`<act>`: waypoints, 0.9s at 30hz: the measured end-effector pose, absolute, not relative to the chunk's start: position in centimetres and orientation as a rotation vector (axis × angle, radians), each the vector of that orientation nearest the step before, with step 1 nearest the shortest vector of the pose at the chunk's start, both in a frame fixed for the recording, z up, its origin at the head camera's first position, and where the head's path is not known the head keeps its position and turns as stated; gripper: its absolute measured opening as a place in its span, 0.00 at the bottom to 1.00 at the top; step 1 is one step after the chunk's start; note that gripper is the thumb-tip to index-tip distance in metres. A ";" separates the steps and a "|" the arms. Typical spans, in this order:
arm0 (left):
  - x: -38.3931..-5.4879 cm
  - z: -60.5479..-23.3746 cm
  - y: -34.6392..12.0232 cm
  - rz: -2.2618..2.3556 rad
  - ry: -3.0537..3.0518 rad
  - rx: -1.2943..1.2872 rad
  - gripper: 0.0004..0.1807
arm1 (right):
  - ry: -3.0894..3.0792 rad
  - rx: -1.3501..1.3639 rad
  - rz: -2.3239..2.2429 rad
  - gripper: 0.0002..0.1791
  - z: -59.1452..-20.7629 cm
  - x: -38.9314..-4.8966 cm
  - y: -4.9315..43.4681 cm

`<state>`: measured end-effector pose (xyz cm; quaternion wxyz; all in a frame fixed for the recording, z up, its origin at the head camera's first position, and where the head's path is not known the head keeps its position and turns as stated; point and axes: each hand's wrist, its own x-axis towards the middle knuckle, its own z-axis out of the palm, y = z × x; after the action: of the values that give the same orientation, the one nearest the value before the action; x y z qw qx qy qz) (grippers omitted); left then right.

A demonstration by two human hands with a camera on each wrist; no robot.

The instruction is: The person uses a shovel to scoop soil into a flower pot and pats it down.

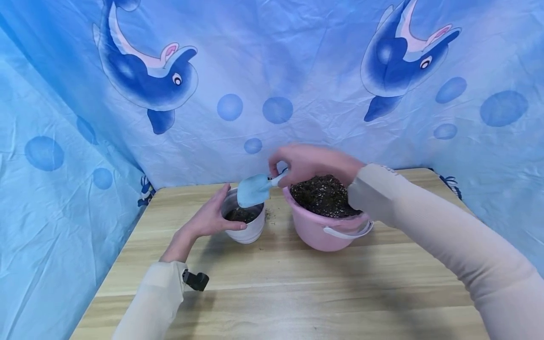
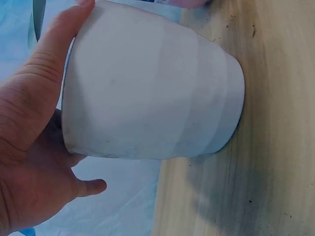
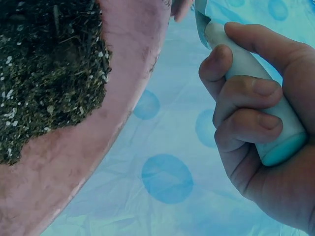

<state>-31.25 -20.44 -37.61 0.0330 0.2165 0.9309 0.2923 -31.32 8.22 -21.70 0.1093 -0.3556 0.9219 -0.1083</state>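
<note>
A white flower pot (image 1: 247,235) with dark soil (image 1: 240,215) low inside stands upright on the table. My left hand (image 1: 208,216) holds it from the left, thumb along the near side and fingers around the far side. In the left wrist view the ribbed pot wall (image 2: 147,88) shows, and the little finger sticks out free of it. With curled fingers my right hand (image 1: 307,163) grips the white handle (image 3: 261,88) of a small light-blue trowel. Its blade (image 1: 253,190) is tipped over the pot's mouth; whether any soil lies on the blade cannot be told.
Right of the pot stands a pink bucket (image 1: 316,230) full of dark, white-flecked soil (image 1: 324,199), its white handle (image 1: 349,234) hanging at the front. A few soil crumbs (image 1: 269,216) lie between them on the wooden table (image 1: 272,288). Behind hangs a blue dolphin-print sheet (image 1: 297,56).
</note>
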 end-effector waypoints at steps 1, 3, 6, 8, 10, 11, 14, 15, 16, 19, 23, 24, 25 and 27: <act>-31.2 -37.5 -20.4 0.889 2.867 0.663 0.74 | 2.715 -1.052 -0.343 0.09 -21.6 -31.2 8.7; -31.2 -37.4 -20.4 0.869 2.876 0.657 0.74 | 2.716 -1.070 -0.395 0.08 -21.5 -31.1 9.6; -31.2 -37.1 -20.3 0.860 2.899 0.664 0.74 | 2.718 -1.089 -0.467 0.08 -21.2 -30.9 10.9; -31.1 -36.9 -20.1 0.866 2.914 0.680 0.73 | 2.717 -1.113 -0.513 0.08 -21.1 -30.8 11.7; -31.1 -36.7 -19.8 0.878 2.934 0.707 0.73 | 2.715 -1.140 -0.562 0.07 -21.0 -30.6 12.7; -31.0 -36.5 -19.7 0.887 2.942 0.721 0.73 | 2.715 -1.158 -0.582 0.07 -21.0 -30.6 13.1; -30.9 -36.1 -19.1 0.902 2.963 0.755 0.73 | 2.728 -1.160 -0.629 0.06 -21.0 -30.4 14.4; -30.8 -36.0 -18.9 0.908 2.968 0.766 0.73 | 2.730 -1.149 -0.644 0.07 -21.0 -30.4 14.8; -30.7 -35.8 -18.7 0.913 2.971 0.781 0.74 | 2.731 -1.138 -0.659 0.07 -21.1 -30.3 15.2; -30.4 -35.4 -18.0 0.925 2.975 0.816 0.73 | 2.759 -1.104 -0.680 0.07 -21.2 -30.0 16.3; -30.2 -35.0 -17.1 0.941 2.964 0.866 0.72 | 2.815 -1.086 -0.665 0.07 -21.6 -29.4 18.0; -30.1 -34.9 -16.8 0.945 2.959 0.874 0.72 | 2.823 -1.078 -0.666 0.07 -21.7 -29.3 18.5; -30.1 -34.8 -16.6 0.944 2.957 0.884 0.72 | 2.834 -1.074 -0.660 0.07 -21.8 -29.1 18.9; -30.0 -34.6 -16.1 0.942 2.952 0.892 0.72 | 2.853 -1.065 -0.654 0.08 -22.0 -28.9 19.6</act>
<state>-29.99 -16.07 -34.60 -0.0415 0.2765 0.9147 0.2918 -28.87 19.65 -21.99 0.0132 -0.3420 0.9159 -0.2098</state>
